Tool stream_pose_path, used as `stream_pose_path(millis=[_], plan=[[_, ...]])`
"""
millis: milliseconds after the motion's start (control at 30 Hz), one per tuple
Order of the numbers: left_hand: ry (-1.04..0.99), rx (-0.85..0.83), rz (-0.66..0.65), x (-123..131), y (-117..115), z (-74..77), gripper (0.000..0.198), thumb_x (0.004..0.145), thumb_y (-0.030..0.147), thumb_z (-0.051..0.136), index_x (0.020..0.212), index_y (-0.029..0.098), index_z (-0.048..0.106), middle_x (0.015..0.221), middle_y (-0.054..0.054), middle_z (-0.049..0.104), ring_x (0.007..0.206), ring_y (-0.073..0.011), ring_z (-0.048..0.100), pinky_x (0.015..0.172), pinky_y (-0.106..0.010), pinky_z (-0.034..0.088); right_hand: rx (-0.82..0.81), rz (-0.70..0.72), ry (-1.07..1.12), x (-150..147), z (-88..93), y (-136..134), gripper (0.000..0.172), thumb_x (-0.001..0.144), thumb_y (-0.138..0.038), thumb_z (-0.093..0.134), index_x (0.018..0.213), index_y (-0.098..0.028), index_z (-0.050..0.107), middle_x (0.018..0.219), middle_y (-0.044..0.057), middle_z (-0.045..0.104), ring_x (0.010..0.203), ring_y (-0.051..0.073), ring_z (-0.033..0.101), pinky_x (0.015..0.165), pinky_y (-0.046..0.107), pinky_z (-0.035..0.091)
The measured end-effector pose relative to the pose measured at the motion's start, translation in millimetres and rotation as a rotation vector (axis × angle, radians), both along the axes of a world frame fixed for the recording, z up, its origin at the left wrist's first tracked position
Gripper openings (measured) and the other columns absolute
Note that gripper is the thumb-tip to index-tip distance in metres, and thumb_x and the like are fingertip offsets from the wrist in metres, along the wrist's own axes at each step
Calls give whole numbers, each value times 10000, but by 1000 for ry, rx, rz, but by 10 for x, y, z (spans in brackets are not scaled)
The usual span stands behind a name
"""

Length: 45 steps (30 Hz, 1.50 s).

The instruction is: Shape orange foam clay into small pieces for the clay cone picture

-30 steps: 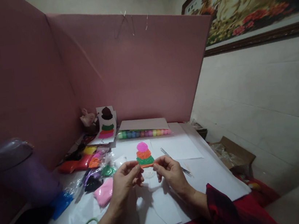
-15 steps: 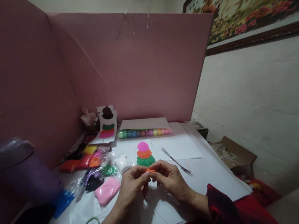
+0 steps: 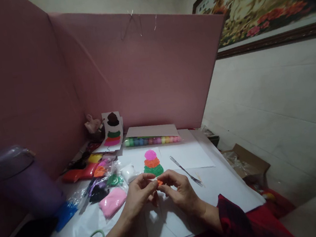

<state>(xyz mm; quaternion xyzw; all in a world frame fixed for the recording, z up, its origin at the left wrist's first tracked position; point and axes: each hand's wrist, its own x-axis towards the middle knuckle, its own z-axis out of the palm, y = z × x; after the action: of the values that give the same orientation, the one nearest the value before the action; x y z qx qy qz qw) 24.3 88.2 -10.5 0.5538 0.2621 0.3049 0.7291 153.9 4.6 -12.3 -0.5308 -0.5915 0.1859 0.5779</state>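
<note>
My left hand (image 3: pixel 137 197) and my right hand (image 3: pixel 179 191) meet over the white paper (image 3: pixel 166 222), fingertips pinched together on a small piece of orange clay (image 3: pixel 160 182). Just beyond the fingers lies a stacked clay picture (image 3: pixel 152 162) with a pink, an orange and a green layer on a white sheet. A metal fork (image 3: pixel 186 171) lies to the right of it. A similar finished picture (image 3: pixel 113 130) with a dark top leans at the back left.
Bags of coloured clay (image 3: pixel 101 172) and a pink lump (image 3: pixel 112 202) lie at the left. A row of coloured tubs (image 3: pixel 152 140) sits at the back under a card. A purple container (image 3: pixel 23 183) stands at the far left. Pink partition boards (image 3: pixel 140 70) enclose the table. A cardboard box (image 3: pixel 248 161) sits right.
A second ago my hands held the orange clay stretched as a strip between them. They have come together and now pinch it into a small piece, slightly lower.
</note>
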Motion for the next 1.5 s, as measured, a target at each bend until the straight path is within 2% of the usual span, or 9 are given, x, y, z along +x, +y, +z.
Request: stream_pose_path(millis=[133, 300, 433, 633, 767, 967, 1167, 1267, 1500], plan=[[24, 5, -20, 8, -3, 13, 249, 671, 338, 704, 745, 119, 611, 517, 29, 570, 357, -95, 505, 340, -217, 444, 1, -12, 43, -6, 2, 3, 59, 801, -219, 606, 840, -176, 618, 728, 17, 593, 643, 146, 562, 559, 252, 471], [-99, -47, 232, 0, -21, 63, 214, 617, 252, 741, 725, 124, 608, 518, 26, 587, 356, -69, 475, 328, -175, 382, -23, -37, 395, 25, -25, 83, 164, 762, -301, 651, 766, -165, 559, 567, -40, 522, 473, 98, 480, 422, 204, 435], [-115, -80, 183, -32, -18, 103, 235, 631, 267, 744, 773, 118, 630, 626, -22, 643, 460, -97, 553, 385, -186, 433, -26, -11, 531, 64, -49, 144, 218, 706, -298, 706, 781, -152, 563, 614, -22, 552, 516, 108, 518, 409, 196, 448], [-54, 48, 54, -11, 16, 51, 370, 612, 298, 763, 917, 124, 649, 550, 34, 586, 355, -65, 471, 338, -193, 424, -48, 130, 471, 19, -54, 92, 162, 734, -236, 692, 834, -158, 592, 686, -5, 601, 601, 117, 555, 490, 206, 469], [-6, 115, -16, 0, -2, 39, 307, 664, 314, 723, 866, 90, 664, 607, -22, 632, 388, -74, 495, 352, -192, 428, -72, 131, 372, -6, -37, 54, 140, 747, -235, 687, 844, -165, 616, 648, -18, 581, 578, 113, 542, 495, 209, 461], [-22, 163, 23, 13, -49, 38, 240, 674, 317, 711, 748, 102, 634, 566, 3, 595, 375, -73, 481, 344, -194, 416, -62, 101, 334, 5, -49, 52, 136, 778, -248, 656, 882, -174, 607, 686, -2, 603, 618, 128, 559, 503, 217, 460], [-18, 87, 15, 3, -48, 53, 295, 731, 394, 644, 855, 129, 610, 596, 14, 597, 409, -102, 538, 371, -226, 464, -22, 95, 290, 10, -34, 44, 56, 801, -216, 622, 824, -169, 602, 704, -1, 587, 627, 125, 561, 518, 219, 464], [1, 90, -1, 3, -40, 73, 275, 695, 375, 679, 738, 114, 604, 517, 15, 587, 381, -100, 522, 371, -222, 456, -12, 79, 222, 6, -23, 33, 43, 787, -194, 628, 811, -165, 607, 734, 5, 579, 640, 130, 564, 526, 226, 467], [-56, 63, 227, 10, -40, 134, 217, 616, 262, 742, 716, 125, 607, 470, 39, 576, 380, -84, 497, 368, -188, 415, -25, -24, 368, 27, -31, 74, 133, 771, -265, 647, 751, -156, 573, 595, -32, 530, 504, 95, 487, 456, 206, 440]])
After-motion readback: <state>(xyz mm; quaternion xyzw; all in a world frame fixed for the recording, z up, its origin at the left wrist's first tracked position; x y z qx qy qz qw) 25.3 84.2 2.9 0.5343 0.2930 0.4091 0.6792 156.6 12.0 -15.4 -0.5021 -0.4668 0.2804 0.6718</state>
